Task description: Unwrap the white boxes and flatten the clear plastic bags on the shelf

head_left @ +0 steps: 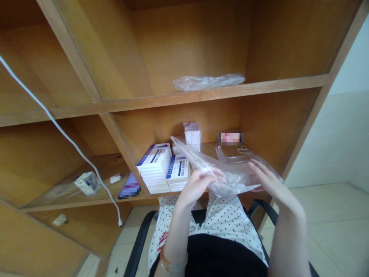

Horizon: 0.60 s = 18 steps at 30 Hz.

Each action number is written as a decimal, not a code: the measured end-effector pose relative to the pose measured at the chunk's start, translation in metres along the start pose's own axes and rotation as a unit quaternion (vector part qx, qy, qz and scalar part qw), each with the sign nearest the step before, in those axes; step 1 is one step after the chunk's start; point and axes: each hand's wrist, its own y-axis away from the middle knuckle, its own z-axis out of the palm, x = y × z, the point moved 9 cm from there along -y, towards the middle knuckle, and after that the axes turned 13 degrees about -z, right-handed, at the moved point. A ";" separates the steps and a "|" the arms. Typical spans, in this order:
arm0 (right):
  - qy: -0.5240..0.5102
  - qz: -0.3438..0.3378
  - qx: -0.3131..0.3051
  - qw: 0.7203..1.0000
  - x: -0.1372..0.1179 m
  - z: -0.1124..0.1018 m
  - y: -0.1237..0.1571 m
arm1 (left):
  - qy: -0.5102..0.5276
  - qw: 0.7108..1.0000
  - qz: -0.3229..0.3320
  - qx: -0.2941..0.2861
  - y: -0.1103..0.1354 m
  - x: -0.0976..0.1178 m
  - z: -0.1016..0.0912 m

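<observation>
A crumpled clear plastic bag (230, 182) spreads in front of the lower shelf, between my two hands. My left hand (198, 184) is closed on the bag's left side, its fingertips partly covered by the film. My right hand (266, 179) lies against the bag's right side with its fingers stretched out; its thumb is mostly hidden. Just left of the bag stand a tall stack of white-and-blue boxes (155, 167) and a shorter stack (178, 173). Behind them are small white boxes in clear wrap (192, 134).
Another folded clear plastic bag (209, 82) lies on the shelf above. A white cable (72, 142) hangs across the left side. The left compartment holds a small white carton (88, 183) and a purple packet (129, 186). Chair armrests (141, 242) flank my lap.
</observation>
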 end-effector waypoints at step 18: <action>-0.026 -0.017 -0.096 0.995 0.002 0.021 0.002 | 0.006 0.993 -0.011 -0.119 -0.016 -0.024 0.014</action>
